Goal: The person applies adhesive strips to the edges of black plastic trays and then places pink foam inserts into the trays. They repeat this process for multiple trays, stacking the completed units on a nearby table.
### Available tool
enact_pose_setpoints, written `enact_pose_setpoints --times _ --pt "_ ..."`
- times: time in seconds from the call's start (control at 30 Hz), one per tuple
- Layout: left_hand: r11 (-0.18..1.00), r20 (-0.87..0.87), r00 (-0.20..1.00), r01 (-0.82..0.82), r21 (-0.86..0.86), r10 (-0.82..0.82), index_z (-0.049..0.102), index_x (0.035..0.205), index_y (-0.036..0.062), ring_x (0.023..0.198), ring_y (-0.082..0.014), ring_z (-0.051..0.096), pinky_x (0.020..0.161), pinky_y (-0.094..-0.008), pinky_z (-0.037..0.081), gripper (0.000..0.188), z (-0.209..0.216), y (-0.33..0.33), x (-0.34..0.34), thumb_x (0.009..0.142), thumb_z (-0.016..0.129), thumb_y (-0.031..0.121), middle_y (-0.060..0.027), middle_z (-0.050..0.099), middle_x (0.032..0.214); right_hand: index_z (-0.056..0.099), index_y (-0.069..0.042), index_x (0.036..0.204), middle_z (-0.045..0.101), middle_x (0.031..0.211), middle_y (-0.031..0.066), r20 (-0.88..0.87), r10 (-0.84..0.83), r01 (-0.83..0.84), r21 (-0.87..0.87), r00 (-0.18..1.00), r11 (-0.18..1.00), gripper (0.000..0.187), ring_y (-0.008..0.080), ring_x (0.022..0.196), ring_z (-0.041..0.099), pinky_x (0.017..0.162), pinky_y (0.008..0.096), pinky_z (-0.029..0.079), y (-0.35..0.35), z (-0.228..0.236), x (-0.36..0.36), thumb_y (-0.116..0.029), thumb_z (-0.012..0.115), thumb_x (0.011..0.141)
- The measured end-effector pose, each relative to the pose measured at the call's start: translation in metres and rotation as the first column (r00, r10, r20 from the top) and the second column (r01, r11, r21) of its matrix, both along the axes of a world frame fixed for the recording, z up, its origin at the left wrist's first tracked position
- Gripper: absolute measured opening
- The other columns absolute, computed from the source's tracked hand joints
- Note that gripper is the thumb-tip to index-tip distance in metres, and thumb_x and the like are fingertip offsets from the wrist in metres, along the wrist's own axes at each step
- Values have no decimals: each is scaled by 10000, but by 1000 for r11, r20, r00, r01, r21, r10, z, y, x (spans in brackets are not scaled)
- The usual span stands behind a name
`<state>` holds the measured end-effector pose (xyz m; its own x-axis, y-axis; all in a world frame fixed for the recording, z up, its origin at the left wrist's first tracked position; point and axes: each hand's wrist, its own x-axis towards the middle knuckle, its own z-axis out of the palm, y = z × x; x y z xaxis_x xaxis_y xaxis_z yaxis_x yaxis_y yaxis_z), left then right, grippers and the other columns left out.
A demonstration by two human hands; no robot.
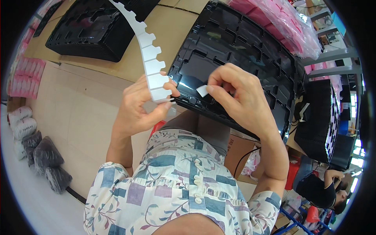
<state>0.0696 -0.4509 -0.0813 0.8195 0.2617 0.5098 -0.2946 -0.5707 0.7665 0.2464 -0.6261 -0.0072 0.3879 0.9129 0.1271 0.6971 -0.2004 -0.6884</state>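
We held the long white notched strip [150, 58] in our left hand [143, 107], thumb and fingers closed on its lower end, so that the strip rose from the hand and curved away up toward the top edge of the view. Our right hand [235, 96] was pinched shut on a small white label [202, 90], held between thumb and forefinger just beside the end of the strip and directly above the near edge of the black moulded tray [250, 47]. We could not tell whether the label already touched the tray's glossy surface or sat a little above it.

The tray lay tilted before us on the brown cardboard-covered table [176, 27], its compartments empty and shiny. A second stack of black trays [94, 29] stood well apart at the upper left of the same table. Pink plastic bags [282, 21] were heaped just past the far corner of the nearer tray, and more pink packets [25, 76] lay at the left edge of the table. Below them, on the pale floor, sat white bundles [21, 121] and dark wrapped bundles [47, 158]. Another black tray stack [319, 119] stood at the right, and beyond it a second person in a dark top [319, 190] was bent over at the lower right, well apart from our hands
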Motion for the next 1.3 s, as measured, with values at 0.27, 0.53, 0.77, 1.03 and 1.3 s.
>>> enact_pose_setpoints --times 0.27,0.53,0.77,1.03,1.3 --pt "997 6 999 -42 -68 42 743 941 51 952 -300 706 904 -400 537 255 -13 -2 2 707 652 6 -118 742 971 657 -10 807 655 774 150 193 74 -45 -151 978 988 157 330 773 651 709 420 504 33 -16 7 -165 658 833" --pt "992 5 998 -68 -102 69 747 926 54 1004 -307 706 919 -410 533 240 -20 -3 0 710 654 8 -107 748 961 648 -19 798 664 733 149 198 40 -8 -159 979 987 156 335 729 655 674 424 506 40 -24 7 -171 679 816" --pt "978 -1 999 -44 -205 45 715 872 44 993 -283 693 969 -447 499 176 -18 -5 1 722 641 -13 -101 737 933 623 -16 831 642 768 127 215 62 -39 -113 975 993 137 321 740 645 676 419 503 36 -23 8 -143 674 820" --pt "782 63 994 106 -614 -86 685 876 31 875 -190 621 832 -347 487 102 -4 9 5 793 710 -23 -109 676 881 585 -61 943 611 841 99 563 230 -223 -82 794 971 172 279 822 640 728 374 474 30 -33 13 -75 675 798" --pt "649 151 889 424 -632 -433 711 818 72 788 -140 538 648 -276 400 151 16 47 20 731 834 82 -43 675 780 674 -38 1087 674 893 113 169 350 -356 8 922 934 234 297 833 665 739 379 516 -2 1 -15 -68 656 856"
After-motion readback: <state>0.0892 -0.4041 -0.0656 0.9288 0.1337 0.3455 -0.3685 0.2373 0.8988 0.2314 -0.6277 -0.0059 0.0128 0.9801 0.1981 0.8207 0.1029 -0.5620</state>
